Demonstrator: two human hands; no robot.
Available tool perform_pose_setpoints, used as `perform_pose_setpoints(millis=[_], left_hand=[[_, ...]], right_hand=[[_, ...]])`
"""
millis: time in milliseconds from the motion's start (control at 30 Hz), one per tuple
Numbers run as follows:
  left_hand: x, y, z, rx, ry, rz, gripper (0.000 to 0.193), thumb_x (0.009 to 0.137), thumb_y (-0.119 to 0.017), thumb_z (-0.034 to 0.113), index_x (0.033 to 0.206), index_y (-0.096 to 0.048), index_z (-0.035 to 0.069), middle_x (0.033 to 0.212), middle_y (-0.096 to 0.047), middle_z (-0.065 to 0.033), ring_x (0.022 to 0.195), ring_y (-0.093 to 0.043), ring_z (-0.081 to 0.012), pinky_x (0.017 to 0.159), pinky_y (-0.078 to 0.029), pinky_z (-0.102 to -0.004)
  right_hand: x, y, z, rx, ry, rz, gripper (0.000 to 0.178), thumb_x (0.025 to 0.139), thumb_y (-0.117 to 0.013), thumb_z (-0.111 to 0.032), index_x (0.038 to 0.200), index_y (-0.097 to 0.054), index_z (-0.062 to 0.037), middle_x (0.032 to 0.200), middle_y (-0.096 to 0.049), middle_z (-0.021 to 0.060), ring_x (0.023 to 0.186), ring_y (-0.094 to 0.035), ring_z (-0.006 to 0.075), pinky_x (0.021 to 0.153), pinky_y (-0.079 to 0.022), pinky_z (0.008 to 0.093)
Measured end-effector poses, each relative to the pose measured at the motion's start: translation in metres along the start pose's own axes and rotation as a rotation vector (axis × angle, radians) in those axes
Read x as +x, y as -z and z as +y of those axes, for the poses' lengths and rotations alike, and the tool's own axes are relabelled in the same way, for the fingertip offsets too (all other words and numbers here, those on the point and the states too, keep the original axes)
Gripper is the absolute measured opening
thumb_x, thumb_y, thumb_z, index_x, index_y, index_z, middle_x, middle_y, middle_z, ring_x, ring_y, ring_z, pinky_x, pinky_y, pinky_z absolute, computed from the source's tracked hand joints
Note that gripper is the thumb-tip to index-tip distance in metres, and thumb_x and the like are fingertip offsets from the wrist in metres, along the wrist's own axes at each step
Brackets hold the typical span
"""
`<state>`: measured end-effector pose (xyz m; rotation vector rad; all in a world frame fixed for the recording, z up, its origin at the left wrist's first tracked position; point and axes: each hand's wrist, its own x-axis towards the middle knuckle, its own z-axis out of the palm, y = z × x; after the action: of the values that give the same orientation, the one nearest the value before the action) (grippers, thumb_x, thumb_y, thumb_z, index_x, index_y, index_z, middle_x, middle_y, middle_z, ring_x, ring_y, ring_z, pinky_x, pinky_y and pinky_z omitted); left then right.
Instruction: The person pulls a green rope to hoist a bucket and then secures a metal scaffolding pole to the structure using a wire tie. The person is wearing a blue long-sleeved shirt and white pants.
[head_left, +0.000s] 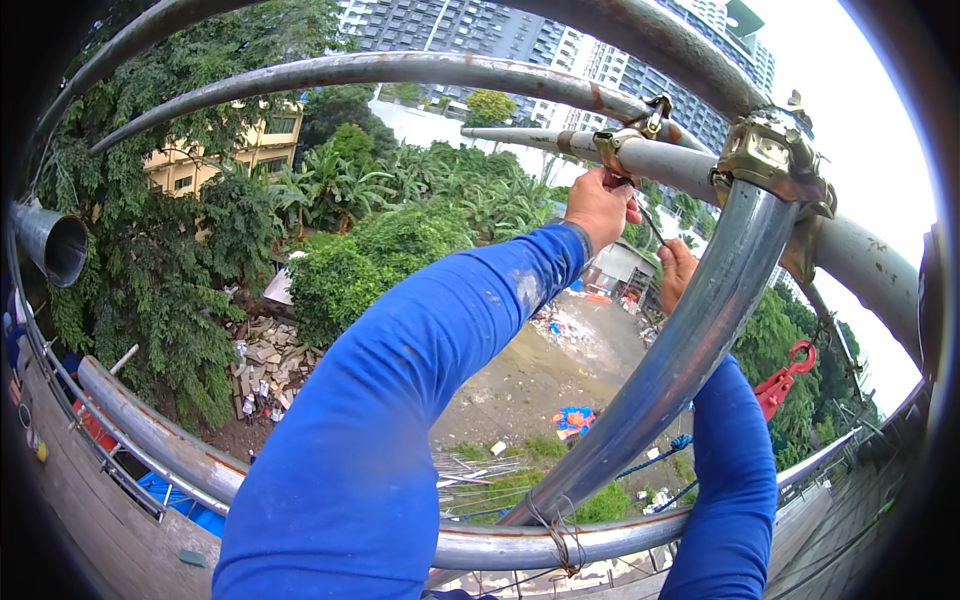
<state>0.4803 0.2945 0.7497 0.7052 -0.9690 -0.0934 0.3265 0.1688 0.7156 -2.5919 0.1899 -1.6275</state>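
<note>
My left hand point(597, 210) is raised to the underside of a brass-coloured scaffold clamp point(611, 153) on a grey pipe point(668, 167). Its fingers are closed there, and what they pinch is hidden. Lower and to the right, my right hand point(677, 274) reaches up from behind a thick upright pipe point(690, 330). Its fingertips close on the lower end of a thin dark rod point(651, 222), which slants up toward the left hand and the clamp. The rod's exact kind cannot be made out. A second clamp point(655, 116) sits just above on another pipe.
A big coupler point(768, 152) joins the pipes at upper right. A red hook block point(782, 382) hangs right of my right arm. Wire is twisted round the lower rail point(610, 540). Plank decking point(95, 495) lies at left. Far below are ground, rubble and trees.
</note>
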Motion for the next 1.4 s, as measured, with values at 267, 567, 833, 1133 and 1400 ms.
perform_pose_setpoints(millis=[267, 567, 833, 1133, 1400], left_hand=[[-0.005, 0.003, 0.014, -0.016, 0.212, -0.151, 0.023, 0.106, -0.047, 0.019, 0.109, -0.061, 0.002, 0.088, -0.071, -0.0102, 0.07, -0.071, -0.0179, 0.062, -0.052, -0.0317], [-0.001, 0.049, 0.034, 0.553, -0.105, -0.047, 0.019, 0.098, -0.057, 0.02, 0.102, -0.066, 0.004, 0.092, -0.071, -0.0124, 0.068, -0.068, -0.021, 0.07, -0.055, -0.0363], [0.027, 0.114, 0.148, 1.624, -1.28, 0.178, 0.046, 0.079, -0.067, 0.024, 0.123, -0.063, 0.012, 0.117, -0.061, -0.0087, 0.112, -0.057, -0.0232, 0.096, -0.041, -0.0467], [0.041, 0.142, 0.175, 1.944, -0.75, 0.026, 0.052, 0.093, -0.066, 0.044, 0.135, -0.055, 0.015, 0.123, -0.062, -0.0081, 0.121, -0.057, -0.029, 0.101, -0.039, -0.0517], [0.041, 0.13, 0.174, 1.907, -0.705, 0.012, 0.051, 0.094, -0.067, 0.041, 0.135, -0.053, 0.016, 0.123, -0.062, -0.008, 0.12, -0.056, -0.0294, 0.099, -0.037, -0.0528]], right_hand=[[-0.017, 0.067, -0.053, -0.203, 0.571, 0.06, 0.015, 0.1, -0.06, -0.014, 0.094, -0.059, -0.0012, 0.077, -0.054, 0.0135, 0.07, -0.052, 0.0242, 0.066, -0.042, 0.0389], [0.001, 0.085, -0.035, -0.038, 0.502, -0.129, 0.014, 0.101, -0.06, -0.015, 0.1, -0.061, -0.001, 0.08, -0.059, 0.0121, 0.076, -0.058, 0.0204, 0.07, -0.048, 0.0353], [-0.036, 0.038, -0.039, 0.921, -0.241, -0.154, 0.026, 0.107, -0.053, -0.023, 0.1, -0.061, -0.0001, 0.078, -0.057, 0.0056, 0.073, -0.052, 0.0134, 0.068, -0.044, 0.0313], [-0.04, -0.016, -0.096, 0.257, 0.134, 0.122, 0.037, 0.111, -0.041, -0.034, 0.092, -0.055, -0.0043, 0.066, -0.046, 0.0011, 0.059, -0.042, 0.0118, 0.055, -0.038, 0.0321], [-0.017, -0.051, -0.058, 0.14, 0.145, 0.182, 0.038, 0.109, -0.047, -0.031, 0.085, -0.054, -0.0026, 0.061, -0.051, 0.0059, 0.054, -0.052, 0.0136, 0.052, -0.041, 0.0327]])
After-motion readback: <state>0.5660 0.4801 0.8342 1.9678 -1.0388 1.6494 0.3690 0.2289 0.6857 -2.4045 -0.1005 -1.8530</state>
